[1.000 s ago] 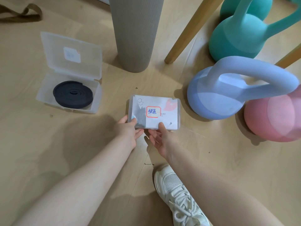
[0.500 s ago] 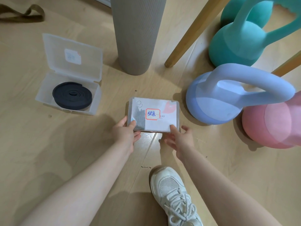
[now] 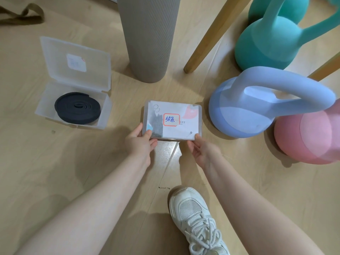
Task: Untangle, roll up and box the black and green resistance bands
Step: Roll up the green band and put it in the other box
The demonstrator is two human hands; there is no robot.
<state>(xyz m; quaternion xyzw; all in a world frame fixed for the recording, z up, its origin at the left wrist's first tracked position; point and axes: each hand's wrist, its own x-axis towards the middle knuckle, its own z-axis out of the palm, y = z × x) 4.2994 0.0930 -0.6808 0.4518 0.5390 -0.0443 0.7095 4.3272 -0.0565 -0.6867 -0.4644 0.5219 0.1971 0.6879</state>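
Observation:
A closed clear plastic box (image 3: 181, 111) with a red-framed label lies on the wooden floor in the middle. My left hand (image 3: 139, 142) grips its near left corner, thumb on the lid. My right hand (image 3: 200, 150) grips its near right corner. The green band is not visible; the lid's printed card hides the inside. At the left stands an open clear box (image 3: 77, 57), lid tipped back, with the rolled black band (image 3: 78, 108) lying flat inside it.
A grey foam roller (image 3: 147, 37) stands upright behind the closed box. A blue kettlebell (image 3: 257, 107), a pink one (image 3: 311, 138) and a teal one (image 3: 272, 37) crowd the right. Wooden legs (image 3: 211, 35) slant down. My white shoe (image 3: 195, 218) is below. A brown strap (image 3: 22, 15) lies far left.
My right hand slid from the middle of the box's near edge to its right corner. The left hand stays on the left corner. The closed box has barely shifted.

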